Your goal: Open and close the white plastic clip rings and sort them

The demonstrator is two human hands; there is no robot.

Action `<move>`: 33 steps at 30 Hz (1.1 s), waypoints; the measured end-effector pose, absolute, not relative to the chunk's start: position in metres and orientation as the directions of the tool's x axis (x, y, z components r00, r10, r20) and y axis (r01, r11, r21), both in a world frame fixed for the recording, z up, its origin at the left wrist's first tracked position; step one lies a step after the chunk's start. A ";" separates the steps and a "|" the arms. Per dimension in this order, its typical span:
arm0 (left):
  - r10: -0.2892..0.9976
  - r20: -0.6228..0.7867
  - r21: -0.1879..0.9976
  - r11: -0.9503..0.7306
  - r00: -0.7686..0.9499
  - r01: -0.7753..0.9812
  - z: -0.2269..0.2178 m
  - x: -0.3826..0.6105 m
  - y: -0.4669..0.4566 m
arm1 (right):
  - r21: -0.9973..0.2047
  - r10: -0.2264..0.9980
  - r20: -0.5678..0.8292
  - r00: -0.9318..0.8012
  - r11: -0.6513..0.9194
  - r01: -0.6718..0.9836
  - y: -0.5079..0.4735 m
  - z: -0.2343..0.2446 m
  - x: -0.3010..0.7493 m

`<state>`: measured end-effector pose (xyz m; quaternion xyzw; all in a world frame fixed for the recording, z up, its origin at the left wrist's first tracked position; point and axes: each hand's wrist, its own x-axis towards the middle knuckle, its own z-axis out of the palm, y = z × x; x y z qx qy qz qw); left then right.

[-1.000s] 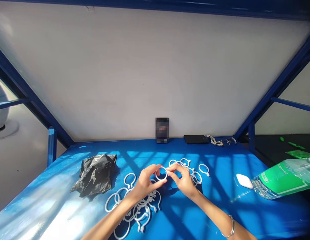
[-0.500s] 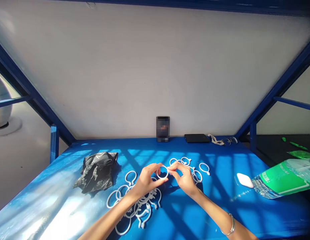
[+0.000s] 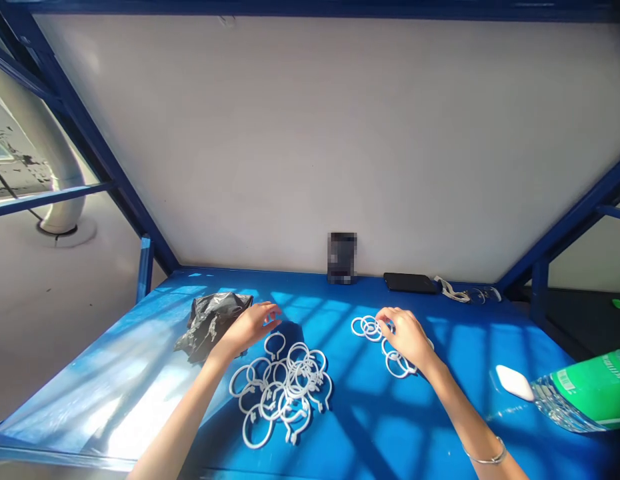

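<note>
My left hand (image 3: pixel 255 325) hovers beside the black plastic bag (image 3: pixel 213 327), fingers loosely bent and apart, with nothing in it. Below it lies a heap of white plastic rings (image 3: pixel 300 377), split open with small knobbed ends. Over at the smaller group of white rings (image 3: pixel 361 327), my right hand (image 3: pixel 405 337) is lowered, with thumb and fingertips pinched at a white ring (image 3: pixel 390 327). That hand partly covers this ring and others beneath it.
Along the back of the blue table stand a dark blurred-out object (image 3: pixel 342 259), a black phone (image 3: pixel 410 283), a white cable (image 3: pixel 451 290) and glasses (image 3: pixel 483 294). At right are a white case (image 3: pixel 514 383) and a lying green-labelled bottle (image 3: pixel 585 390).
My hands have parted from the ring they held together. The right has carried it to the smaller group; the left has let go and moved left toward the bag. The view has shifted left.
</note>
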<state>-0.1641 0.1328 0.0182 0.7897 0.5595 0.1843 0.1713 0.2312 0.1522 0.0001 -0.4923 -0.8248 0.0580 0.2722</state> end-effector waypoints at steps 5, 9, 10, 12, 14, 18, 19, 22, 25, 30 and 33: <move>0.954 -0.001 0.439 -0.270 0.301 0.857 0.003 -0.173 0.125 | -0.313 0.866 0.344 -0.364 0.471 0.825 0.153 0.002 0.234; 0.955 -0.009 0.414 -0.267 0.297 0.870 -0.007 -0.159 0.128 | -0.320 0.867 0.324 -0.378 0.477 0.819 0.151 0.003 0.228; 0.957 0.012 0.416 -0.267 0.288 0.869 -0.008 -0.155 0.130 | -0.324 0.866 0.320 -0.384 0.481 0.815 0.150 0.003 0.226; 0.968 0.072 0.425 -0.248 0.241 0.871 -0.006 -0.146 0.134 | -0.337 0.863 0.319 -0.391 0.489 0.805 0.148 0.002 0.221; 0.975 0.144 0.440 -0.214 0.167 0.872 -0.002 -0.137 0.138 | -0.364 0.857 0.337 -0.390 0.501 0.785 0.144 0.003 0.215; 0.962 0.258 0.473 -0.210 0.093 0.856 0.009 -0.107 0.138 | -0.505 0.851 0.363 -0.380 0.522 0.687 0.132 0.004 0.198; 0.951 0.292 0.487 -0.236 0.098 0.841 0.011 -0.098 0.137 | -0.550 0.854 0.362 -0.374 0.520 0.653 0.128 0.004 0.193; 0.911 0.402 0.557 -0.323 0.091 0.766 0.016 -0.068 0.132 | -0.652 0.855 0.373 -0.360 0.518 0.554 0.119 0.001 0.181; 0.917 0.393 0.617 -0.322 0.073 0.718 0.018 -0.044 0.122 | -0.701 0.843 0.394 -0.366 0.534 0.473 0.113 -0.001 0.174; 0.915 0.375 0.692 -0.383 0.148 0.612 0.020 -0.032 0.103 | -0.719 0.819 0.461 -0.341 0.570 0.399 0.107 0.000 0.170; 0.914 0.358 0.763 -0.405 0.192 0.503 0.020 -0.035 0.097 | -0.727 0.816 0.507 -0.277 0.578 0.371 0.104 0.002 0.169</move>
